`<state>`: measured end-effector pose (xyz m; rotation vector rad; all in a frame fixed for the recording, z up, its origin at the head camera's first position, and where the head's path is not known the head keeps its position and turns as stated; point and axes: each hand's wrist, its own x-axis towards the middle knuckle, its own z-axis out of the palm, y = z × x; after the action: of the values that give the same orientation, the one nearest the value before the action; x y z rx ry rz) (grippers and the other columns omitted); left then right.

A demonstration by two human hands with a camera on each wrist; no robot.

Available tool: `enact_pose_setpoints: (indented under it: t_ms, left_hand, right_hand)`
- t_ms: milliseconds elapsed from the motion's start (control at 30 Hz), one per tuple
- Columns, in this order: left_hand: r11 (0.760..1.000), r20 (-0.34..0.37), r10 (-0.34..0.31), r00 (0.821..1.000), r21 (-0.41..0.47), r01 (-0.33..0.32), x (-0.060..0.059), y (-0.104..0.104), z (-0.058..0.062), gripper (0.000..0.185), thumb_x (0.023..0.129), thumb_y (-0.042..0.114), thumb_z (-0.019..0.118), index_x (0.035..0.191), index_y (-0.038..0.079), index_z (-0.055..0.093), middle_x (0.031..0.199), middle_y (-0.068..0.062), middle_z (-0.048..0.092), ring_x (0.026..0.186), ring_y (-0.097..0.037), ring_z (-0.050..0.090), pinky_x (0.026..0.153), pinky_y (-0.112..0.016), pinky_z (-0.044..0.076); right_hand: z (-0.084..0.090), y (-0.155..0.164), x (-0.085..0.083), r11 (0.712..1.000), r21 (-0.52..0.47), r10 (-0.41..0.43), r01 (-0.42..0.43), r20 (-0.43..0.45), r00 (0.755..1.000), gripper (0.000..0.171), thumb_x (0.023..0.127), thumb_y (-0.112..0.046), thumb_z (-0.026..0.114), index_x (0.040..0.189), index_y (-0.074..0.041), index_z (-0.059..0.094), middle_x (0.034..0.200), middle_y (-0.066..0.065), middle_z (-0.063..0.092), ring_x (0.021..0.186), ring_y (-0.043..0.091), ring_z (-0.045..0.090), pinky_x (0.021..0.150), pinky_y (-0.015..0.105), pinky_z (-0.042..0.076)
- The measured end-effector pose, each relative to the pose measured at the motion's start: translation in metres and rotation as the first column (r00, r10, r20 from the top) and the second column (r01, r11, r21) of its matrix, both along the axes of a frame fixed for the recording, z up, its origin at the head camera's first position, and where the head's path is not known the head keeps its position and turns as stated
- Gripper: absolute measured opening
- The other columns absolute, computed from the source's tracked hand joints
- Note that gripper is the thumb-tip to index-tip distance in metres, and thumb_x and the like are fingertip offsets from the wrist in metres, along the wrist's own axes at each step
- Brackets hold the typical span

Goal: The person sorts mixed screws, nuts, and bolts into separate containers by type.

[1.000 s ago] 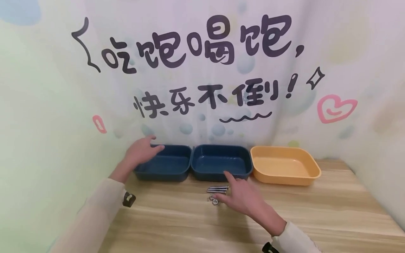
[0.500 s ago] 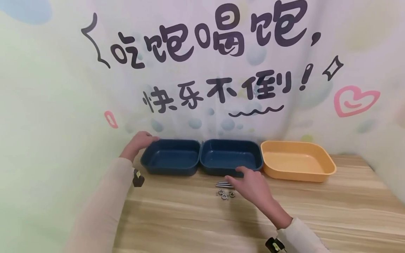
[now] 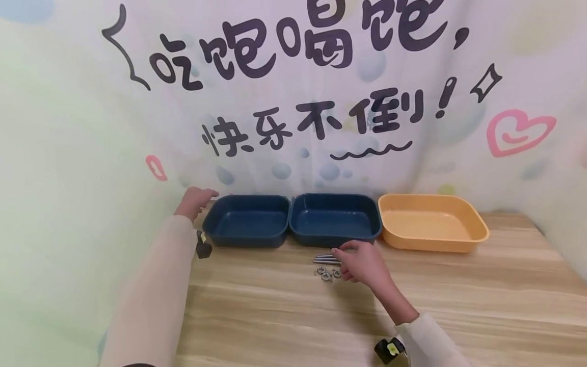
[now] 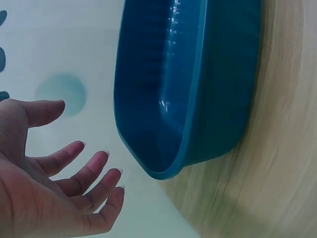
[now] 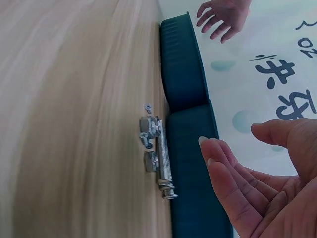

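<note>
Released is the grip of both hands: the left hand [image 3: 196, 200] is held beside the left blue tray [image 3: 247, 240], the right hand [image 3: 364, 262] near the bolts [image 3: 326, 261]. These are laid on the wooden table [image 3: 257, 311] before the middle blue tray [image 3: 316, 238], with nuts [image 5: 150, 161] just beside; whether the bolts are touched cannot be clearly told.

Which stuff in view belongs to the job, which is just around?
Likely the job:
bolts and nuts, near the right hand
left blue tray, near the left hand
middle blue tray
yellow tray, same row

Probably just around:
table
printed backdrop
</note>
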<state>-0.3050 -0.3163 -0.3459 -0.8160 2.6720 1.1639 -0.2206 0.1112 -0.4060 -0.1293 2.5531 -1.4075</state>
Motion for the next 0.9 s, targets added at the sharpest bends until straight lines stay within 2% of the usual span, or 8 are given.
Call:
enact_pose_setpoints:
  t_ms: [200, 233, 400, 633, 900]
  left_hand:
    - [0.998, -0.019, 0.024, 1.000, 0.063, -0.023, 0.005, -0.001, -0.002, 0.065, 0.093, 0.030, 0.053, 0.141, -0.011, 0.037, 0.139, -0.030, 0.043, 0.123, -0.046, 0.046, 0.099, -0.053, 0.045]
    - [0.998, -0.017, 0.023, 1.000, 0.066, -0.022, 0.010, 0.004, 0.001, 0.063, 0.094, 0.028, 0.050, 0.141, -0.011, 0.035, 0.142, -0.031, 0.040, 0.125, -0.047, 0.044, 0.104, -0.054, 0.041]
    - [0.996, 0.008, 0.051, 0.999, 0.079, -0.051, 0.008, -0.002, -0.007, 0.065, 0.095, 0.027, 0.051, 0.143, -0.013, 0.031, 0.145, -0.032, 0.037, 0.128, -0.048, 0.041, 0.106, -0.055, 0.039]
    - [0.986, 0.007, 0.119, 0.993, 0.114, -0.119, 0.012, -0.018, -0.016, 0.069, 0.092, 0.028, 0.054, 0.144, -0.011, 0.031, 0.144, -0.033, 0.037, 0.128, -0.048, 0.041, 0.104, -0.056, 0.040]
    - [0.982, 0.009, 0.107, 0.994, 0.157, -0.107, 0.002, -0.012, -0.032, 0.062, 0.092, 0.026, 0.053, 0.141, -0.009, 0.037, 0.136, -0.032, 0.046, 0.114, -0.040, 0.052, 0.082, -0.042, 0.050]
  right_hand:
    - [-0.011, -0.002, -0.002, 0.997, -0.069, -0.034, 0.043, 0.119, 0.992, 0.040, 0.091, -0.037, 0.067, 0.111, -0.002, 0.066, 0.069, 0.009, 0.068, 0.058, 0.019, 0.067, 0.058, 0.036, 0.057]
    - [-0.012, -0.003, -0.002, 0.996, -0.079, -0.040, 0.051, 0.135, 0.990, 0.037, 0.091, -0.035, 0.066, 0.110, -0.003, 0.066, 0.069, 0.009, 0.068, 0.058, 0.019, 0.066, 0.057, 0.036, 0.057]
    - [-0.024, -0.003, -0.002, 0.990, -0.129, -0.039, 0.062, 0.178, 0.983, 0.029, 0.092, -0.028, 0.065, 0.104, -0.001, 0.068, 0.066, 0.010, 0.066, 0.053, 0.018, 0.064, 0.054, 0.035, 0.056]
    - [-0.040, -0.012, -0.006, 0.984, -0.169, -0.016, 0.055, 0.227, 0.974, 0.020, 0.092, -0.020, 0.064, 0.102, -0.002, 0.067, 0.065, 0.010, 0.066, 0.050, 0.017, 0.063, 0.049, 0.031, 0.053]
    - [-0.053, -0.009, -0.002, 0.978, -0.183, -0.052, 0.103, 0.265, 0.963, 0.022, 0.091, -0.014, 0.064, 0.109, -0.001, 0.063, 0.065, 0.011, 0.065, 0.049, 0.017, 0.063, 0.047, 0.032, 0.053]
